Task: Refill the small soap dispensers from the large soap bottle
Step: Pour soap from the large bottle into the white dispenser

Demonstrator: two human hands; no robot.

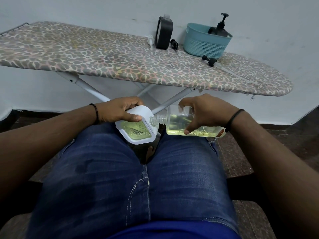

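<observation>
Leopard-print ironing board (pixel 120 62), teal basket (pixel 205 44), black dispenser (pixel 164 34) — white dispenser (pixel 138 125) and clear bottle (pixel 186 123) hold yellow-green soap.

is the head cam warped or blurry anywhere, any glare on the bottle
Head view: wide-angle warp bows the ironing board; light is soft and even; the hands stay sharp; faint highlights, no strong glare, on the clear bottle held by the right hand.

Single head-worn view, forward and down, close over lap (pixel 138 169), ironing board (pixel 120 57) beyond
</observation>
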